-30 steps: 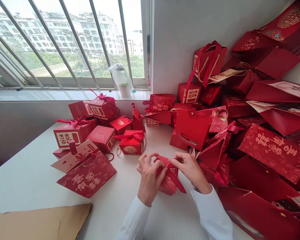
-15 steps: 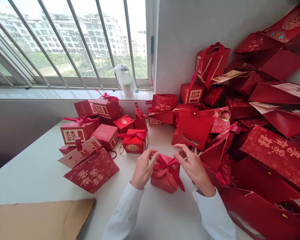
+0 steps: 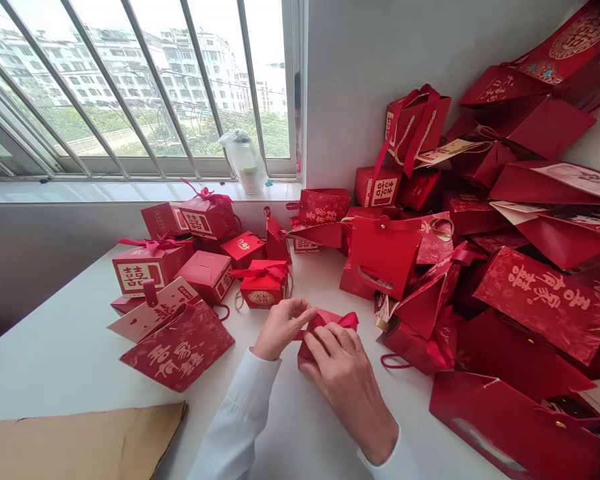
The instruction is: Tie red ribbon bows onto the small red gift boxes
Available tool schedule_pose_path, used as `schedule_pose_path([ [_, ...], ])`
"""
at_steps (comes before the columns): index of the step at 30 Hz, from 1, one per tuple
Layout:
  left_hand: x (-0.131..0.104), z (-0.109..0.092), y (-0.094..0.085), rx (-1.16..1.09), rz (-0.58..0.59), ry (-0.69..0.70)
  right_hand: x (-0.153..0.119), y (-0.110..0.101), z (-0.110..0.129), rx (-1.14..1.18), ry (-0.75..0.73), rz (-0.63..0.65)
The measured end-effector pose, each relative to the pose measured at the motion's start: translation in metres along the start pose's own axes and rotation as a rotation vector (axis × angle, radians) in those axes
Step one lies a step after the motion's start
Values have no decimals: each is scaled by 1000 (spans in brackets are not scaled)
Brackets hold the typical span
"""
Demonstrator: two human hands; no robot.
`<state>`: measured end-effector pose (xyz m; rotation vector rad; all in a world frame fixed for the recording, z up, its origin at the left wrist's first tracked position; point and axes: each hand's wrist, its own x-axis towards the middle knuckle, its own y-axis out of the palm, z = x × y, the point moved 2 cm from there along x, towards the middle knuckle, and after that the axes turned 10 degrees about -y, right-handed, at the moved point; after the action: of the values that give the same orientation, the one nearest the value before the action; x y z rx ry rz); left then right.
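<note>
A small red gift box (image 3: 305, 356) stands on the white table in front of me, tied with a red ribbon (image 3: 349, 321) in a bow. My left hand (image 3: 281, 329) is at the box's left edge, thumb and forefinger pinched on the ribbon's left part. Across the front and top of the box lies my right hand (image 3: 349, 378), its fingers bent down onto the bow. It covers most of the box front and the knot, so the exact grip of those fingertips is partly hidden.
Red gift boxes (image 3: 205, 275) and a folded bag (image 3: 180, 347) stand on the left. A large heap of red bags (image 3: 545, 300) fills the right side. Brown cardboard (image 3: 80, 440) lies at front left. A bagged bottle (image 3: 245, 163) stands on the windowsill.
My right hand has come down from the box's right side onto its front and bow. My left fingers have closed at the ribbon. The view has shifted slightly.
</note>
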<state>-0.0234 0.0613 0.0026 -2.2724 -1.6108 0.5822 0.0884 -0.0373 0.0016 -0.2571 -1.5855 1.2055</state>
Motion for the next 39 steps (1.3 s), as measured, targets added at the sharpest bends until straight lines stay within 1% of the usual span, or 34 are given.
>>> schedule_pose_path([
  [3, 5, -1, 1, -27, 11, 0, -11, 9, 4, 0, 6, -5],
  [7, 12, 0, 3, -77, 52, -33, -26, 13, 5, -7, -9, -42],
  [10, 15, 1, 3, -110, 99, -46, -32, 10, 4, 9, -48, -68],
  [13, 15, 0, 1, -82, 129, -32, -32, 1, 2, 71, -79, -75],
  [14, 13, 0, 0, -53, 110, -23, -32, -3, 1, 109, -84, -79],
  [15, 11, -2, -3, -17, 64, -13, -32, -7, 0, 155, -83, -87],
  [18, 0, -9, -12, 109, -158, 59, -31, -16, -8, 274, -15, -138],
  [19, -6, -12, -14, 154, -204, 103, -30, -18, -13, 291, 33, -160],
  [20, -12, -16, -15, 200, -217, 151, -29, -20, -19, 292, 85, -179],
  [22, -25, -20, -14, 288, -184, 235, -25, -22, -31, 278, 173, -194],
  [23, -31, -21, -11, 327, -158, 254, -22, -22, -38, 271, 196, -183],
  [25, -41, -19, -3, 383, -139, 238, -14, -23, -49, 283, 197, -122],
  [28, -51, -14, 12, 444, -193, 162, -3, -21, -60, 335, 163, 7],
  [31, -54, -13, 26, 501, -243, 101, 3, -18, -66, 370, 160, 94],
  [34, -54, -16, 33, 514, -249, 72, 5, -14, -68, 401, 175, 125],
  [39, -51, -19, 38, 520, -254, 49, 5, -10, -69, 436, 189, 123],
])
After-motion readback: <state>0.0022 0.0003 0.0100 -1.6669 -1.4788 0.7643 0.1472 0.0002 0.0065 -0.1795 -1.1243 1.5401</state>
